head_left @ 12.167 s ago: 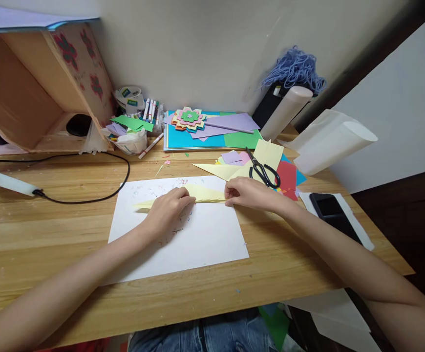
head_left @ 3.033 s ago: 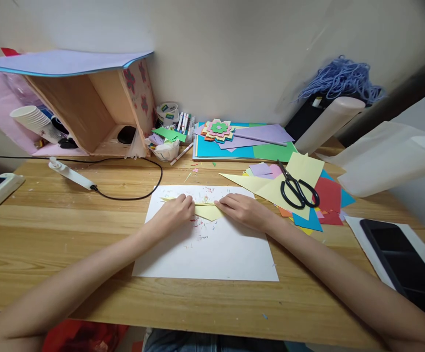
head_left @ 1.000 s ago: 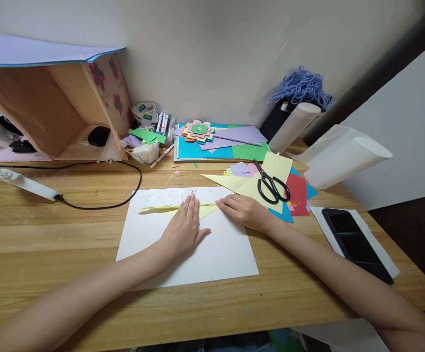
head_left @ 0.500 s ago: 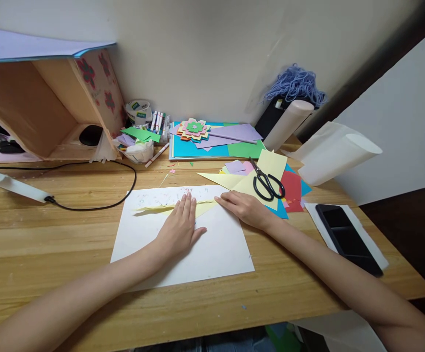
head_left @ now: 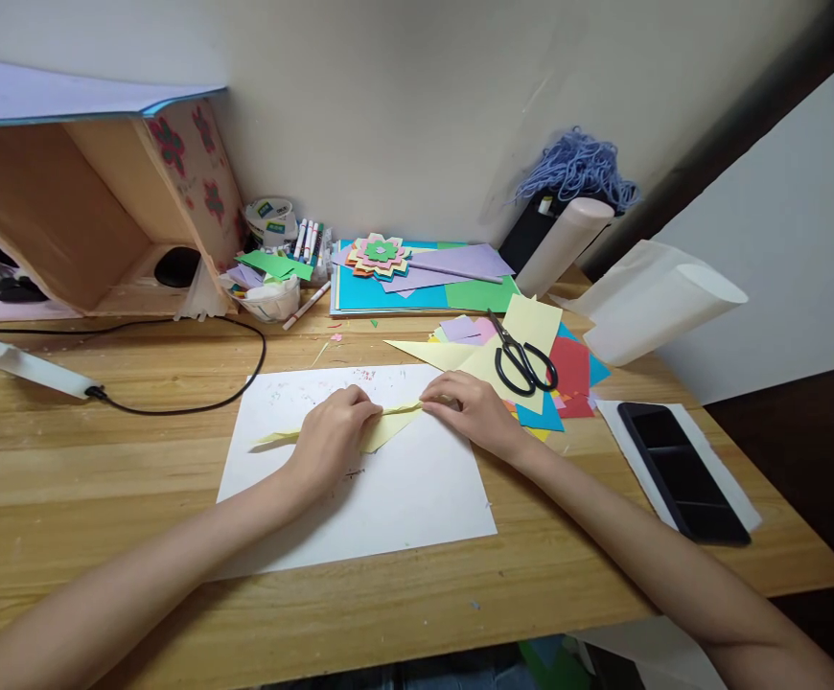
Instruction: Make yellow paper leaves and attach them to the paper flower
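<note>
Yellow paper: here it is, the folded yellow paper (head_left: pixel 389 432), lying across the upper half of the white sheet (head_left: pixel 395 503), a thin point poking out to the left, a wider flap angling toward the person.
Left hand: the left hand (head_left: pixel 332 429) arches right over the paper's middle, thumb and forefinger pinched on the folded edge!
Right hand: and the right hand (head_left: pixel 469 407) has the right-hand end nipped between thumb and fingertips, a short stretch of crease showing between the two.
Scissors: black-handled scissors (head_left: pixel 516 347) lie just beyond the right hand, on top of pale yellow offcuts (head_left: pixel 538 324), red scrap (head_left: pixel 571 372) alongside.
Back of the desk: a layered paper flower (head_left: pixel 380 251) sits on coloured sheets (head_left: pixel 359 295).
Far right: a dark phone (head_left: pixel 683 470), resting on white paper.
</note>
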Demonstrator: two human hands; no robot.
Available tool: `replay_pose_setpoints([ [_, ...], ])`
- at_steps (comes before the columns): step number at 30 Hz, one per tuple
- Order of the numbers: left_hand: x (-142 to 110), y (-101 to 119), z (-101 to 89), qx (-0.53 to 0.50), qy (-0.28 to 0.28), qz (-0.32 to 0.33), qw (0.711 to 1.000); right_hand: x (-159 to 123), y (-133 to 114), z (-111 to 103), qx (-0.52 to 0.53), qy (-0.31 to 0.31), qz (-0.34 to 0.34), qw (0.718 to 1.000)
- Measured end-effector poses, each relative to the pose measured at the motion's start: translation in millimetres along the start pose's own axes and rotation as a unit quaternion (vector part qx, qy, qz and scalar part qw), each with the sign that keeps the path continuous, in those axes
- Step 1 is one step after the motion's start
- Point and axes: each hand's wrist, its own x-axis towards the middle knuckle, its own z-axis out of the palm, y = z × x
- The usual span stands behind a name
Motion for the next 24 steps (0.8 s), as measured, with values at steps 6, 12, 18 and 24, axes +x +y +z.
replay_pose_setpoints([
  [6, 2.0, -3.3, -1.8, -0.079, -0.020, -0.010, 0.997, -3.6, -4.2, -2.7, -0.009, -0.006, -0.039, 0.999],
  [12, -1.0, 6.5, -10.3, 0.008, 0.000, 0.006, 1.000, -6.6, -7.6, -5.8, 0.007, 0.016, -0.052, 0.998],
  [18, -7.6, 14.4, -18.1, 0.055, 0.023, 0.019, 0.998, -7.3, -11.1, -9.0, 0.055, 0.042, -0.025, 0.997],
  [24, -10.6, 14.0, -19.9, 0.084, 0.046, 0.020, 0.995, -8.0, -10.0, -8.8, 0.049, 0.078, -0.056, 0.994],
])
